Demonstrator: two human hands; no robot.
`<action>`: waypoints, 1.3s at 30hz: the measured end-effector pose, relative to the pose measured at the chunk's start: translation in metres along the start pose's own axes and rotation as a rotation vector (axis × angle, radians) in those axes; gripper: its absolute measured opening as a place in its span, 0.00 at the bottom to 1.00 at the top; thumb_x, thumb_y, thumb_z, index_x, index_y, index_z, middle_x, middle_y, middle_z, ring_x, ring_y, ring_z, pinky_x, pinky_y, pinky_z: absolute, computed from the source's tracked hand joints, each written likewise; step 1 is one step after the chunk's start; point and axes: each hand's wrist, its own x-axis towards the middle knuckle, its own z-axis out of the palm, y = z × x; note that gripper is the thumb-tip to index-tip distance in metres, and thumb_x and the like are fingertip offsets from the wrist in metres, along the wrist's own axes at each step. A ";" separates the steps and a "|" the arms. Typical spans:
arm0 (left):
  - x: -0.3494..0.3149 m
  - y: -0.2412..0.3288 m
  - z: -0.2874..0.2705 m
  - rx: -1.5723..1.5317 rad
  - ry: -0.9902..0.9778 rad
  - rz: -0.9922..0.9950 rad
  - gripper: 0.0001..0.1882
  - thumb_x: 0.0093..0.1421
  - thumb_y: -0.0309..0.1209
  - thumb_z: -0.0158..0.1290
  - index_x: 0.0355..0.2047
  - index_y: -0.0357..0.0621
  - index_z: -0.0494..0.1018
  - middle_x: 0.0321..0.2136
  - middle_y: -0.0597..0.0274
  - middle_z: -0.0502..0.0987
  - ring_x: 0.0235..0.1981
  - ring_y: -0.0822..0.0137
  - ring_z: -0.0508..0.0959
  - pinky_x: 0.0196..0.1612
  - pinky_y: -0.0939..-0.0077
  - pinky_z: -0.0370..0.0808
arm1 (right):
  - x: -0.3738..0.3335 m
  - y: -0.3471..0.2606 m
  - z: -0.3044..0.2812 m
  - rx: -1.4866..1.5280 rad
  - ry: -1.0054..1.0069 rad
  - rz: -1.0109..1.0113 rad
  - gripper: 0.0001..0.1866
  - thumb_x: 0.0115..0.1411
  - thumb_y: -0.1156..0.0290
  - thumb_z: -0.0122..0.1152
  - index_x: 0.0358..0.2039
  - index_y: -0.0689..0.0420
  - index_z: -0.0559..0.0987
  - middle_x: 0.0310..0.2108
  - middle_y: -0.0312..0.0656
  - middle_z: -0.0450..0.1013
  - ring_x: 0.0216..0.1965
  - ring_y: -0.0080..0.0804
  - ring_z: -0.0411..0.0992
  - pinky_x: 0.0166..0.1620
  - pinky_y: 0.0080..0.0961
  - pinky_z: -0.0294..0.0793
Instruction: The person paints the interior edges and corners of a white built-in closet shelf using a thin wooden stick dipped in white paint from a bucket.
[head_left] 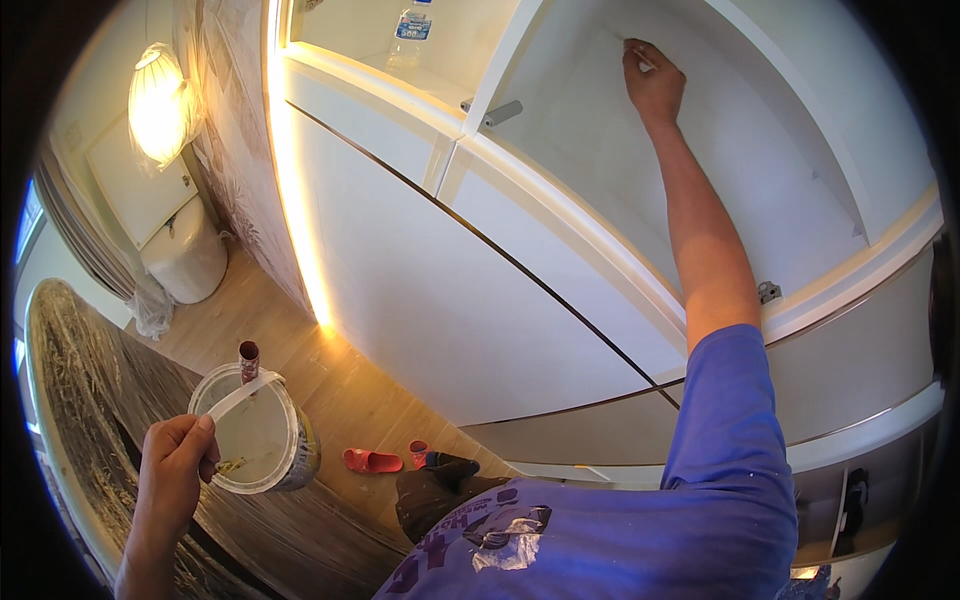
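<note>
At lower left, my left hand (178,468) is closed round the flat white handle (242,396) of a round bucket (302,455). The bucket's rim is white, and greyish-white shows inside with yellow-green bits near the hand. A dark red, paint-spotted tube (249,362) stands up at its far rim. My right arm stretches up into an open white cabinet compartment (590,170). There my right hand (655,85) is closed near the back panel, with a small pale piece showing between the fingers. What that piece is, I cannot make out.
A plastic bottle (408,40) stands in the left compartment; a grey hinge fitting (503,113) juts from the divider. Another metal hinge (768,292) is beside my right arm. Red slippers (373,460) lie on the wooden floor (345,375). A lit lamp (160,105) hangs far left.
</note>
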 end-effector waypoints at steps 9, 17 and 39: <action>0.000 0.001 0.001 0.009 0.006 -0.007 0.25 0.72 0.40 0.51 0.20 0.37 0.73 0.16 0.66 0.70 0.19 0.76 0.68 0.24 0.78 0.63 | -0.016 -0.001 0.002 -0.017 -0.170 0.093 0.10 0.62 0.66 0.65 0.41 0.50 0.89 0.37 0.38 0.86 0.35 0.35 0.85 0.45 0.28 0.81; 0.001 -0.002 -0.006 -0.007 -0.045 -0.050 0.21 0.72 0.40 0.52 0.26 0.37 0.77 0.20 0.65 0.74 0.21 0.74 0.72 0.26 0.79 0.68 | -0.008 0.003 -0.001 0.007 -0.177 0.083 0.10 0.61 0.67 0.65 0.41 0.51 0.89 0.37 0.39 0.86 0.37 0.36 0.85 0.45 0.28 0.81; 0.000 0.001 -0.003 -0.003 -0.027 -0.035 0.22 0.72 0.39 0.51 0.23 0.38 0.75 0.18 0.65 0.72 0.20 0.75 0.71 0.26 0.78 0.66 | -0.005 0.001 0.001 0.090 -0.078 0.190 0.10 0.62 0.67 0.65 0.41 0.52 0.89 0.38 0.41 0.86 0.39 0.34 0.85 0.47 0.27 0.81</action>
